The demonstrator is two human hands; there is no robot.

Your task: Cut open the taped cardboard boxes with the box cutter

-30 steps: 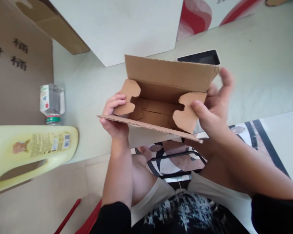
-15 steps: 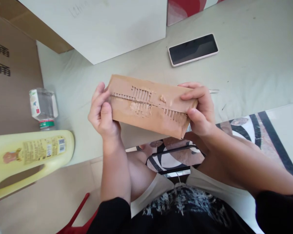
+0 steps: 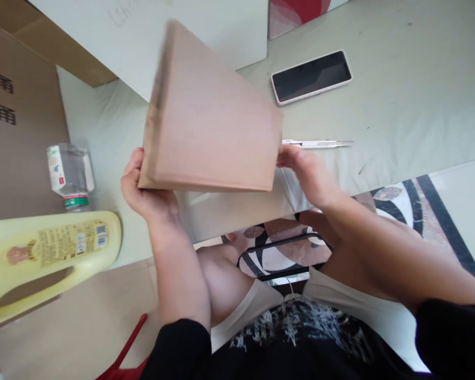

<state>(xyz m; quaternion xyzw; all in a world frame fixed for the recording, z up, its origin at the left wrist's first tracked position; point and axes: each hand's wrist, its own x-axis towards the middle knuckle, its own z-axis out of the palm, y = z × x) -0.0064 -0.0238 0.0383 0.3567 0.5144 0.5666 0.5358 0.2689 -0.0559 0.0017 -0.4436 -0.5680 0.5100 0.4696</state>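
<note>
Head view: left hand (image 3: 146, 192), right hand (image 3: 306, 174) hold cardboard box (image 3: 214, 121), now flipped plain-side up.

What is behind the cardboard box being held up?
A white panel and the pale green table show past the cardboard box, held by the left hand and right hand. The table directly behind it is covered.

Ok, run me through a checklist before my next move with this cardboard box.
1. Grip of the left hand under the box, at its lower left corner: ok.
2. Grip of the right hand at the lower right corner: cannot tell, blurred.
3. Box closed: cannot tell, only a plain side shows.
4. The phone lies apart from the box: ok.
5. The thin metal tool lies close by the right hand: not ok, probably.
</note>
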